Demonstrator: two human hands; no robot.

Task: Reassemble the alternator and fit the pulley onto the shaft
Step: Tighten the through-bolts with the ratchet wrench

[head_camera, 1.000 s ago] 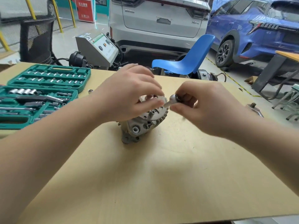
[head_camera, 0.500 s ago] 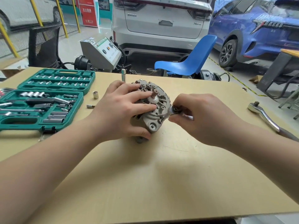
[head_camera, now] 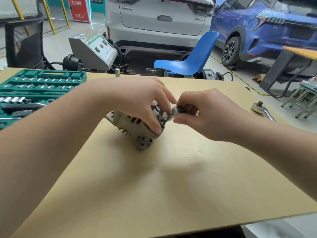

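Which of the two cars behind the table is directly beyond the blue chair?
The white car: its rear bumper sits right behind the blue chair. The blue car stands off to the right.

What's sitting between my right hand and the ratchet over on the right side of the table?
Nothing visible: only bare table lies between the right hand, which holds a small socket at the alternator, and the ratchet.

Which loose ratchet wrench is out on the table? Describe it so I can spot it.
On the tan wooden table, look to the far right edge, beyond the right hand. The chrome ratchet wrench lies there alone, far from the green socket case on the left.
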